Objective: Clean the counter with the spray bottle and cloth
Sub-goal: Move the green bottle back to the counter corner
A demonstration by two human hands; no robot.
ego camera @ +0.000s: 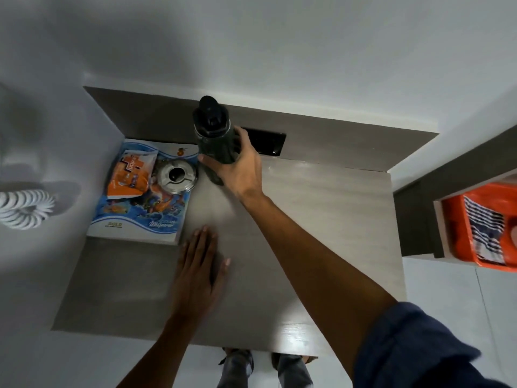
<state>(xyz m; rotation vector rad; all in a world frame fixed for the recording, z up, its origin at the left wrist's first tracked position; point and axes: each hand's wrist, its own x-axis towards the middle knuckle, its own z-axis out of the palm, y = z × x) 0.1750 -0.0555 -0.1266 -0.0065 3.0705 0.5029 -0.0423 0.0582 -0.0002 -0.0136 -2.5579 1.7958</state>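
A dark bottle [212, 127] with a black cap stands upright near the back of the grey counter [321, 219]. My right hand [237, 166] is wrapped around its lower body. Palm down, my left hand [198, 264] lies flat on the counter nearer the front, fingers apart and holding nothing. No cloth is on the counter itself. A striped cloth [486, 231] lies in an orange basket [458, 247] on the shelf at the right.
A blue printed book [134, 217] lies at the counter's back left, with an orange packet [131, 175] and a round metal lid [176, 177] on top. A black socket plate [265, 141] sits behind the bottle. Walls close in the left and back.
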